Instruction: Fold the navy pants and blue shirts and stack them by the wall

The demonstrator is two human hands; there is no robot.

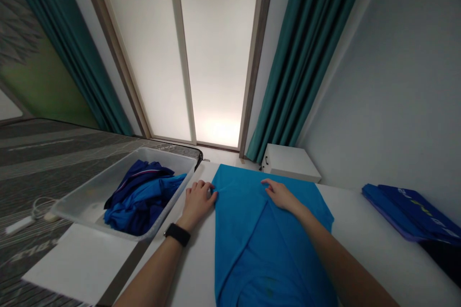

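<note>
A bright blue garment [248, 216] lies spread on the white table [194, 254], its folded-in parts meeting in a point near the middle. My left hand [199, 200], with a black watch on the wrist, is at the garment's left edge, thumb and fingertips touching or pinching the cloth there. Over the upper middle of the cloth is my right hand [281, 194], its index finger stretched out and the other fingers curled beneath, partly hidden. No object shows in its grasp.
A clear plastic bin [86, 189] with crumpled blue clothes [144, 196] stands at the left. Folded blue clothes [414, 211] lie on the table's right side. Beyond the table are a white cabinet [291, 163] and teal curtains. A white power strip [19, 225] lies far left.
</note>
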